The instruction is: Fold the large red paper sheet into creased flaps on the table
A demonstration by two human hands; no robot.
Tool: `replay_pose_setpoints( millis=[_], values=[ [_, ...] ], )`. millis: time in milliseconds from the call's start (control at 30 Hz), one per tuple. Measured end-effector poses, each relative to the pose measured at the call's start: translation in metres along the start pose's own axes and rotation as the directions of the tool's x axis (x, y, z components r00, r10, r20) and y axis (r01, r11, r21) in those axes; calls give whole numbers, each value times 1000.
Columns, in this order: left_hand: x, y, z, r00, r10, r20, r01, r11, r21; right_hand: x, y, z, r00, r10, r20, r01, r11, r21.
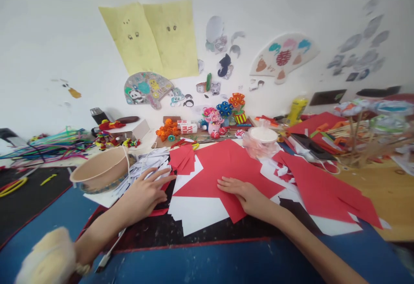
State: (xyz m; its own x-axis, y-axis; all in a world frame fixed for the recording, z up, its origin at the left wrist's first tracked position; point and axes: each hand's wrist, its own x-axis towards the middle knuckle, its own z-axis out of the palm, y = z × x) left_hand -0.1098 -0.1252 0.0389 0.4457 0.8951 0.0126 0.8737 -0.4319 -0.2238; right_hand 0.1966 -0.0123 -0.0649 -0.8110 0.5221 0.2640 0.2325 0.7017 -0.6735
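My left hand [146, 191] lies flat with fingers spread, fingertips reaching toward the left edge of a large red paper sheet [226, 163]. My right hand [243, 192] rests flat on the same red sheet near its lower edge, fingers stretched out to the left. The red sheet lies over white paper sheets [194, 213] on a dark mat [194, 232]. Neither hand holds anything.
A tan paper bowl [101, 169] sits left of my left hand. More red paper [323, 189] spreads to the right. A lidded plastic cup [263, 139], glue bottles [187, 127], paper flowers [226, 111], pipe cleaners [54, 143] and sticks [355, 141] crowd the back.
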Motion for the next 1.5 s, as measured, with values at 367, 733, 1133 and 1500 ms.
replay_pose_setpoints(
  millis=[367,733,1133,1500],
  values=[
    [69,55,26,966,-252,-52,254,966,37,8,-10,-14,998,22,57,-24,999,33],
    [151,70,49,987,-109,-120,112,993,21,53,1,-45,992,-24,122,33,997,-74],
    [144,75,59,964,-236,-120,243,969,50,85,59,-10,967,-29,-255,-38,966,-254],
    [68,62,53,964,-227,-141,244,962,120,85,56,-13,960,57,-274,-116,972,-207]
  ],
)
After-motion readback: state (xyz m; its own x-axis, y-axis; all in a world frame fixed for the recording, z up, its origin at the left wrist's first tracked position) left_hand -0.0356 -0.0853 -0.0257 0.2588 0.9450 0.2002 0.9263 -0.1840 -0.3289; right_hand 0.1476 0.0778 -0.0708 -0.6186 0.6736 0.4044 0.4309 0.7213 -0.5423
